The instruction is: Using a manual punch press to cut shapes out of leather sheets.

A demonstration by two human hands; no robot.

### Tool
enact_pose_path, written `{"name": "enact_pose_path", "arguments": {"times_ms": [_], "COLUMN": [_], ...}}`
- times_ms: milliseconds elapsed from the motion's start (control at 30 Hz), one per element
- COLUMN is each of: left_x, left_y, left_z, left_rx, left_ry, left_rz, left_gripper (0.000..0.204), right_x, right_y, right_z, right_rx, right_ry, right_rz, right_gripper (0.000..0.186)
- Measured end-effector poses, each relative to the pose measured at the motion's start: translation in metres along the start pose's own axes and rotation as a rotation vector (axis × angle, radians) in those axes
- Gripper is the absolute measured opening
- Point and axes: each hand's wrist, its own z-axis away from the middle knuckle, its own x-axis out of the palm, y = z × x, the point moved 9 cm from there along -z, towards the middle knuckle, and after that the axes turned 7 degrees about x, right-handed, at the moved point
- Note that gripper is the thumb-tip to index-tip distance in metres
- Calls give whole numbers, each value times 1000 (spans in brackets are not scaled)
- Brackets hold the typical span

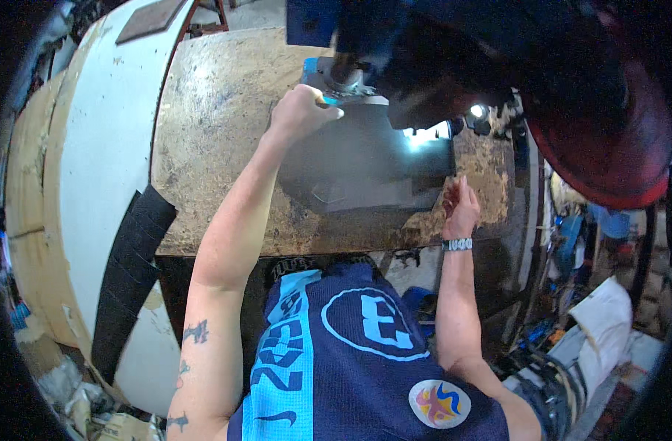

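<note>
A dark machine head (454,59), which looks like a sewing machine's, hangs over a grey metal bed plate (351,162) on a worn wooden table. My left hand (303,112) is closed beside the round metal post (343,73), at the far left part of the plate. A bit of teal shows by its fingertips; what they grip, if anything, I cannot make out. At the plate's right corner, my right hand (462,208) has its fingers stretched out and appears to hold nothing. A metal watch band (457,244) circles that wrist.
A large red wheel (608,176) juts out at the upper right. Left of the wooden tabletop (204,132) stands a long white panel (104,140), with a black ribbed strip (134,257) hanging near it. A small lit lamp (478,112) shines beneath the machine head.
</note>
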Motion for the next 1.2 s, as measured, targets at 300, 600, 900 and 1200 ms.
{"name": "enact_pose_path", "arguments": {"times_ms": [300, 600, 900, 1200], "left_x": [5, 1, 1, 4], "left_y": [5, 4, 10, 8], "left_z": [1, 6, -4, -6], "left_rx": [31, -25, 18, 47], "left_ry": [24, -14, -57, -54], "left_rz": [-37, -41, -74, -80], "left_gripper": [42, 42, 38, 40], "right_x": [43, 60, 67, 67], "right_y": [-91, -105, -114, -115], "right_z": [19, 23, 24, 20], "right_rx": [-313, -357, -340, -325], "right_ry": [-404, -665, -688, -683], "right_rz": [-403, -488, -527, -568], "right_gripper": [37, 40, 35, 31]}}
